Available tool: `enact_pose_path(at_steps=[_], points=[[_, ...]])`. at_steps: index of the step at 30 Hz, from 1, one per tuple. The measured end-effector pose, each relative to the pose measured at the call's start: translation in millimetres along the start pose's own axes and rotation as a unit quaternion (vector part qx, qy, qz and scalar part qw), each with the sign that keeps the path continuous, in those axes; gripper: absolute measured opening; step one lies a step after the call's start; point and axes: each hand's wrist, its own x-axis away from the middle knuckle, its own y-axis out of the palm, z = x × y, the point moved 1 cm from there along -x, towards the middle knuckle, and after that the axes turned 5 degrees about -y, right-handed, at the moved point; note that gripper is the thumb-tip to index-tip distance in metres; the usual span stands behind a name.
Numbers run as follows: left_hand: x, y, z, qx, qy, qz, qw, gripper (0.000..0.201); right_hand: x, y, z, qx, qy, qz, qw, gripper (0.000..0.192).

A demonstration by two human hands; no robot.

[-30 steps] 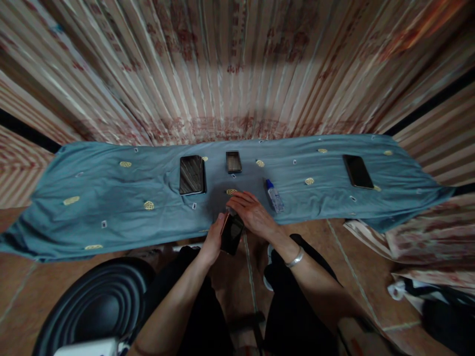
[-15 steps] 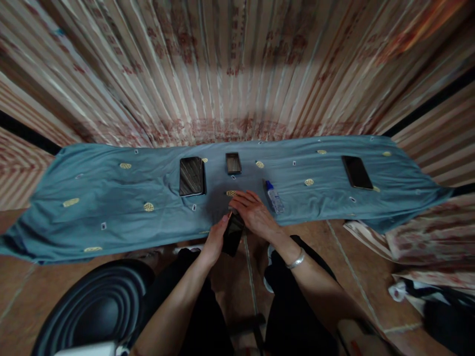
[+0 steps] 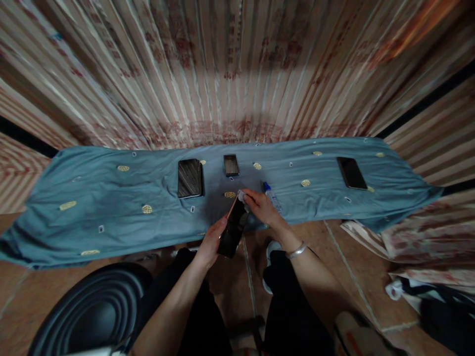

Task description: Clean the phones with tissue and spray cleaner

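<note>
My left hand (image 3: 210,241) is closed round the lower left edge of a black smartphone (image 3: 233,231), tilted over the near edge of the table. My right hand (image 3: 261,205) pinches a small whitish wad (image 3: 241,195), possibly tissue or cloth, against the phone's top end. Just beyond the right hand lies a clear bottle with a blue cap (image 3: 272,196), its lower part partly hidden by that hand. A small dark open box (image 3: 231,165) stands farther back on the cloth.
A blue-green patterned cloth (image 3: 111,190) covers the long table. Dark stacked phones or tablets (image 3: 189,178) lie left of centre, and another black phone (image 3: 352,173) rests on the right. Striped curtains (image 3: 208,74) hang behind. A black round stool (image 3: 100,306) stands at lower left.
My right hand has drawn its fingers into a pinch, exposing the whitish wad and the phone's upper screen. The right hand sits slightly farther right; the view has shifted a little.
</note>
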Motion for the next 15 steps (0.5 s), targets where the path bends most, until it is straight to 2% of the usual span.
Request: enact_pose_path(at_steps=[4,8,11,15], points=[[4.6,-0.7,5.8,0.027,-0.003,0.017,0.999,0.065,-1.4,0.9,9.2,-0.053,0.025,0.021,0.998,0.027],[3.6,3.1,6.3,0.061,-0.015,0.015,0.998,0.057,-4.9,8.5,14.5,-0.176,0.077,0.095,0.977,0.024],[0.1,7.4,6.2,0.085,-0.011,0.014,0.996,0.049,-7.1,15.1,12.3,-0.309,0.149,0.159,0.926,0.026],[-4.3,10.8,6.6,0.114,-0.001,0.006,0.993,0.047,-8.5,19.9,5.0,-0.454,0.224,0.192,0.841,0.026]])
